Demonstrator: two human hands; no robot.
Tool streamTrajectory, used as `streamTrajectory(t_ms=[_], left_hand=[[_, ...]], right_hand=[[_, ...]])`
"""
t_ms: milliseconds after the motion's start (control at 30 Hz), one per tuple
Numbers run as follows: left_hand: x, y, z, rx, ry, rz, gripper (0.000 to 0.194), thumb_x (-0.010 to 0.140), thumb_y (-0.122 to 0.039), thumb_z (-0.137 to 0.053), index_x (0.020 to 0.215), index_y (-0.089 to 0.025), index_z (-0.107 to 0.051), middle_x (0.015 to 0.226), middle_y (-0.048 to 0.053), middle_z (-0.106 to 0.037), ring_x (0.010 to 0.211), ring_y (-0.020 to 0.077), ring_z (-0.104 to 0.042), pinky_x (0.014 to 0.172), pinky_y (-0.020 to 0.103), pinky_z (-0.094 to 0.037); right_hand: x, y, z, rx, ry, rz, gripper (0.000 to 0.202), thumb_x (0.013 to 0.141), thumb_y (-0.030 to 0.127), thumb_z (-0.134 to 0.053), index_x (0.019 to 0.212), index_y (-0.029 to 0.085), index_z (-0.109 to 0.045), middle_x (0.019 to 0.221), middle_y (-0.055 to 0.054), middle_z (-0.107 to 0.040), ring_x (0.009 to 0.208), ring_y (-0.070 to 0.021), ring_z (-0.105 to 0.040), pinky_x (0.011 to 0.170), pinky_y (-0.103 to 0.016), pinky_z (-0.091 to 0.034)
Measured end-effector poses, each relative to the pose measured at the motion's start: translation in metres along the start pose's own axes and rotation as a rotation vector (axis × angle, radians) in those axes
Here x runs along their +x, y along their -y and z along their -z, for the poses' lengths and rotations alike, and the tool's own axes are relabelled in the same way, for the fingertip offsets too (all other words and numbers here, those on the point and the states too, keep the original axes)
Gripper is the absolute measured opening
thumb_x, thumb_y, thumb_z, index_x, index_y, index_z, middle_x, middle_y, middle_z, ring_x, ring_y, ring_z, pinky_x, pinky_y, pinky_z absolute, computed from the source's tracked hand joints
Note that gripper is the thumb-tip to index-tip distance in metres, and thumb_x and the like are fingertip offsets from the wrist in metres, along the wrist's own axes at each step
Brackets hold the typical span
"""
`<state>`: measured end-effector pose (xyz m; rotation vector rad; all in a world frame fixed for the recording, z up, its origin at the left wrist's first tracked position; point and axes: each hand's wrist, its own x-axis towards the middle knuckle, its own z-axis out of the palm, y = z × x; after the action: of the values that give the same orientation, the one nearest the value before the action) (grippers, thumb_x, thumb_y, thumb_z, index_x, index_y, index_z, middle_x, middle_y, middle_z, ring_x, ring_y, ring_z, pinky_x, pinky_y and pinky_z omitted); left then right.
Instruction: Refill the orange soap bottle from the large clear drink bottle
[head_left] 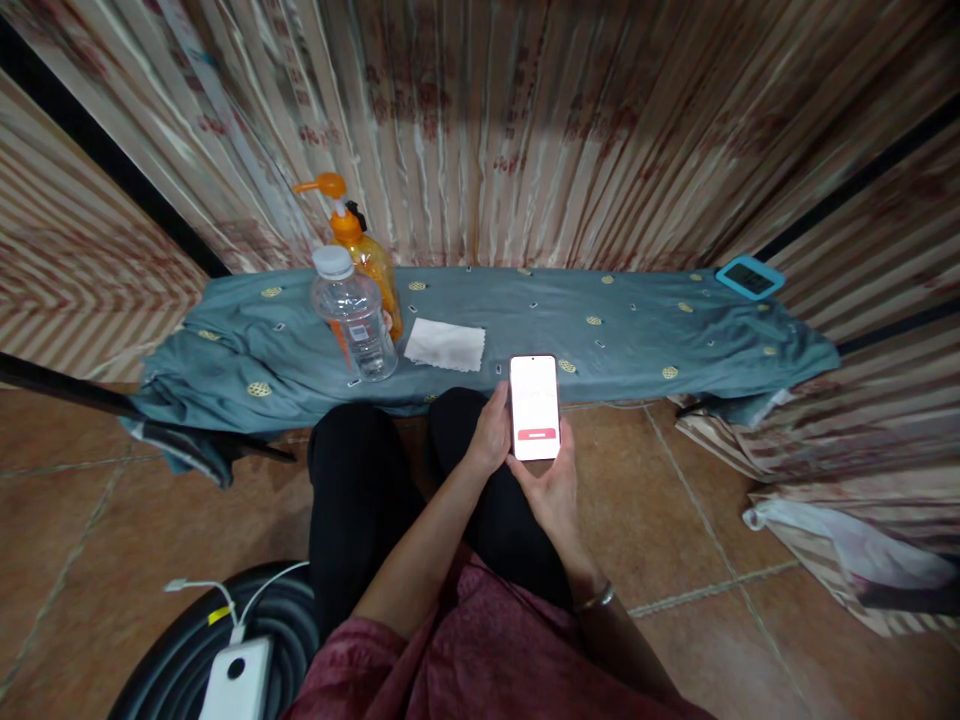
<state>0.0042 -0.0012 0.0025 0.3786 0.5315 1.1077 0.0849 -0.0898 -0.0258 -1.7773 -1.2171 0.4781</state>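
Both my hands hold a phone upright over my knees, near the front edge of the cloth-covered table. Its screen is lit white with a red bar near the bottom. My left hand grips the phone's left side. My right hand wraps the lower right corner, and a bracelet circles that wrist. Left of the phone, a white cloth lies flat on the table. Beside it stand a clear plastic bottle with a white cap and, just behind, an orange pump bottle.
The table has a green patterned cover. A blue-framed device lies at its right end. Curtains hang behind and at both sides. On the floor at lower left, a white power bank with a cable rests on a black coil.
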Motion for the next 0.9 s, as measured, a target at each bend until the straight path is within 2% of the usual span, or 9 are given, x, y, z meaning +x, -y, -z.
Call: streamTrajectory(t_ms=[200, 400, 633, 900], left_hand=[[0.0, -0.0002, -0.0001, -0.002, -0.015, -0.005, 0.042, 0.091, -0.051, -0.061, 0.111, -0.016, -0.071, 0.116, 0.011, -0.077, 0.126, 0.0311, -0.064, 0.114, 0.046, -0.045], [0.0004, -0.0006, -0.0005, -0.012, -0.015, -0.005, 0.043, 0.09, -0.052, -0.063, 0.113, -0.016, -0.071, 0.114, 0.011, -0.078, 0.124, 0.0314, -0.066, 0.112, 0.046, -0.046], [0.0014, -0.0001, -0.0001, -0.001, -0.003, -0.02, 0.042, 0.091, -0.052, -0.061, 0.111, -0.017, -0.072, 0.112, 0.01, -0.078, 0.123, 0.0302, -0.066, 0.112, 0.044, -0.046], [0.004, 0.0025, 0.0004, 0.007, -0.029, -0.015, 0.041, 0.09, -0.052, -0.062, 0.109, -0.017, -0.072, 0.113, 0.009, -0.078, 0.123, 0.03, -0.066, 0.112, 0.044, -0.046]], right_hand=[[0.0, -0.0003, 0.0001, 0.001, -0.007, -0.001, 0.104, 0.07, 0.052, -0.075, 0.15, 0.002, -0.032, 0.154, -0.029, -0.042, 0.144, -0.0358, -0.04, 0.118, -0.053, -0.032], [0.0007, 0.0012, 0.0005, 0.003, -0.009, -0.002, 0.102, 0.07, 0.052, -0.076, 0.15, 0.007, -0.033, 0.154, -0.026, -0.043, 0.143, -0.035, -0.042, 0.117, -0.052, -0.034], [0.0013, 0.0006, 0.0001, -0.001, -0.001, -0.005, 0.104, 0.07, 0.051, -0.076, 0.151, 0.002, -0.032, 0.153, -0.028, -0.043, 0.142, -0.0367, -0.043, 0.117, -0.052, -0.034], [0.0032, 0.001, 0.0008, -0.008, -0.013, -0.022, 0.101, 0.068, 0.053, -0.075, 0.149, 0.007, -0.035, 0.152, -0.025, -0.046, 0.141, -0.0345, -0.045, 0.115, -0.051, -0.037]])
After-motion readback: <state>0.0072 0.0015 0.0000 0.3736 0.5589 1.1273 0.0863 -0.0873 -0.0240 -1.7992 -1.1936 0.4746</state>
